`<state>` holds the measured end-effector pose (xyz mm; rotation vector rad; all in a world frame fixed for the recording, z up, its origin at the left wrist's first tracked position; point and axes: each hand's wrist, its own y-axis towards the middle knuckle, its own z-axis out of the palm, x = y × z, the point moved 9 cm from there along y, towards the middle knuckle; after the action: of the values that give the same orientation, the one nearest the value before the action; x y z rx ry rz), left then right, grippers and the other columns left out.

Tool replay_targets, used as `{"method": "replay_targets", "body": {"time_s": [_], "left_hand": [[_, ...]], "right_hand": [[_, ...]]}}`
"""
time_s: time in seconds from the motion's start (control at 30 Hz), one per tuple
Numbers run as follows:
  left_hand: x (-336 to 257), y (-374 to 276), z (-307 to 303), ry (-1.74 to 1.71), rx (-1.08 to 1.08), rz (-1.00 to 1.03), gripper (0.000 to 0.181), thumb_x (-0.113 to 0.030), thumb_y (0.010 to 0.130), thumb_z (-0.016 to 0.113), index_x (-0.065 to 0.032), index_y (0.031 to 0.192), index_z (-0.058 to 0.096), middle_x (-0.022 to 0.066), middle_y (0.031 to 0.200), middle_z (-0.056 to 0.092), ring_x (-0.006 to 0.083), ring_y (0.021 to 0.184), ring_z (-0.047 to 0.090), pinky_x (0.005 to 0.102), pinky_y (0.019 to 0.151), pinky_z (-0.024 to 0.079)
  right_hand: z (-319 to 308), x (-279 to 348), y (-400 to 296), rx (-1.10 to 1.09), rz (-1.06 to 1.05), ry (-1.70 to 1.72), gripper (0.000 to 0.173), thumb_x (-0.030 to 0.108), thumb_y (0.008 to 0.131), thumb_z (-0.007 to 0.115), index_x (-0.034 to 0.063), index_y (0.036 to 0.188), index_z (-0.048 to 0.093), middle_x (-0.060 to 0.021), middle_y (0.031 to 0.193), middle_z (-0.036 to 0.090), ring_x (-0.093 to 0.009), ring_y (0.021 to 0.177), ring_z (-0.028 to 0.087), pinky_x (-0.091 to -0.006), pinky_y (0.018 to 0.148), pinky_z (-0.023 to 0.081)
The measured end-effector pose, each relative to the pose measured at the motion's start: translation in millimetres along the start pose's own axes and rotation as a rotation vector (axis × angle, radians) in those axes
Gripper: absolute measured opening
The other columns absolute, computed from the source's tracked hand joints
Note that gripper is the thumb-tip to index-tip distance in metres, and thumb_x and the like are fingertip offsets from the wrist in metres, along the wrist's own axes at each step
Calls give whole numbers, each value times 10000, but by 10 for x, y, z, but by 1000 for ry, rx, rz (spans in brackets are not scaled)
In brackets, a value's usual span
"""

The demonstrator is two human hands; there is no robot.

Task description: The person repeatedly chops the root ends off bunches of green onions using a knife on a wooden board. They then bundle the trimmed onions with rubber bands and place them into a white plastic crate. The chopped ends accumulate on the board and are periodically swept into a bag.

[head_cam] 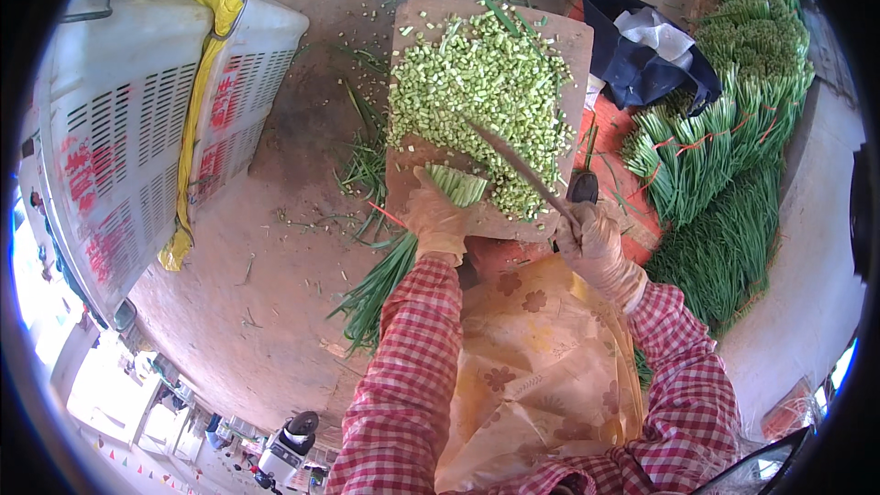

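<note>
My left hand [436,220], in a thin translucent glove, grips a bundle of green chive-like stalks [456,184]. Their pale cut ends lie on the cutting board [421,158], and the long leaves [378,285] trail off to the lower left. My right hand [597,247], gloved too, holds a knife [512,157] by its handle. Its blade slants up and left over a heap of chopped pale-green stalk pieces [474,75], apart from the bundle. A few long leaves lie across the heap's upper right part.
At right are stacked bundles of green stalks [729,130] with red ties. A dark blue bag [619,48] lies on red sheeting [612,144] beside the board. White plastic crates [148,117] with a yellow strap [196,110] stand at left. Trimmings [368,165] litter the floor.
</note>
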<state>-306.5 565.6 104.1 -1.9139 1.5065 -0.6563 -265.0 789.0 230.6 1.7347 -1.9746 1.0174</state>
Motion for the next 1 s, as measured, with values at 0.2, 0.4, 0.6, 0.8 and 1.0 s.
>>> {"method": "replay_targets", "body": {"time_s": [0.2, 0.4, 0.6, 0.8, 1.0], "left_hand": [[-31, 96, 149, -38, 35, -47, 1082, -565, 591, 776, 18, 1369, 302, 180, 1151, 549, 326, 1097, 536, 459, 914, 436], [74, 208, 405, -4, -14, 59, 972, -542, 655, 711, 22, 1348, 329, 169, 1171, 534, 325, 1115, 515, 470, 925, 423], [56, 187, 377, -1, -72, 88, 923, -516, 662, 697, 29, 1322, 352, 160, 1154, 529, 315, 1084, 522, 458, 909, 427], [22, 178, 345, -17, -120, 105, 875, -491, 669, 683, 37, 1295, 375, 151, 1137, 525, 305, 1054, 528, 446, 894, 432], [0, 177, 478, 82, -44, 109, 849, -517, 676, 665, 6, 1295, 414, 162, 1190, 498, 326, 1065, 507, 451, 910, 407]], "right_hand": [[243, 25, 89, 274, -133, -407, 155, 189, 838, 582, 44, 881, 550, -115, 701, 557, -249, 574, 607, -359, 465, 493], [366, 182, 133, 380, -272, -496, 128, 164, 833, 570, 43, 824, 530, -90, 666, 542, -224, 579, 604, -332, 450, 483], [379, 200, 169, 372, -307, -488, 109, 152, 826, 568, 52, 814, 527, -75, 658, 529, -208, 562, 594, -316, 443, 475], [433, 175, 117, 395, -357, -614, 78, 125, 788, 569, 62, 806, 528, -69, 664, 531, -172, 539, 592, -304, 414, 462], [439, 247, 154, 460, -282, -675, 78, 101, 784, 559, 37, 816, 530, -93, 670, 563, -196, 538, 613, -309, 415, 476]]}}
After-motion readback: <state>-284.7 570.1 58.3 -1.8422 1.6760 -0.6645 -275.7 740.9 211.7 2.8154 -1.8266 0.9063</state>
